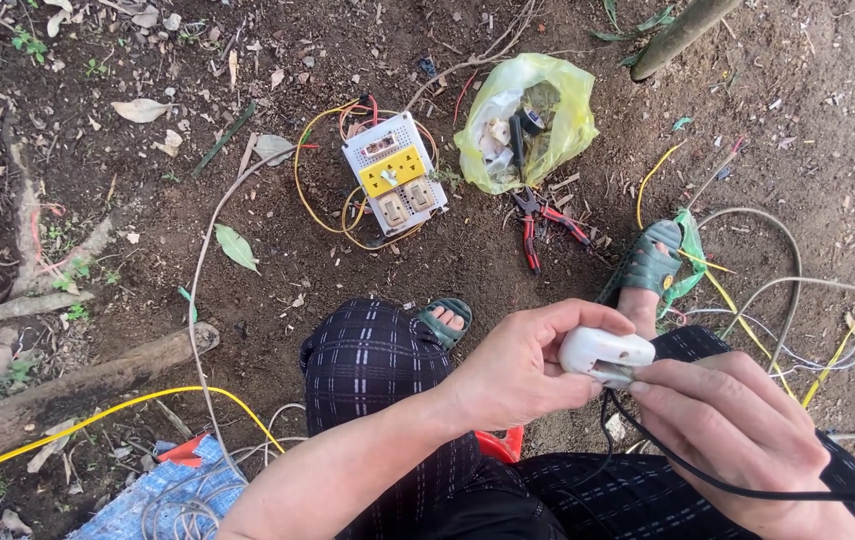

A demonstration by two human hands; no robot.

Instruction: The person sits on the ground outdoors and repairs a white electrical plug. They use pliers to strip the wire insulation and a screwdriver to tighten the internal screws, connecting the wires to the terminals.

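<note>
Both forearms are bare, with no sleeves, watch or bracelet in view, and the left hand (523, 365) and right hand (733, 430) wear no gloves or rings that can be seen. The fingernails are short. The legs are covered by dark navy trousers (378, 365) with a thin pale check pattern. On the feet are dark green rubber sandals (651, 262) with ribbed straps, toes showing at the front.

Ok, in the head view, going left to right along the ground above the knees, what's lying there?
Green leaf → white and yellow switch panel with its wires → yellow plastic bag → red-handled pliers → green sandal on the foot.
</note>
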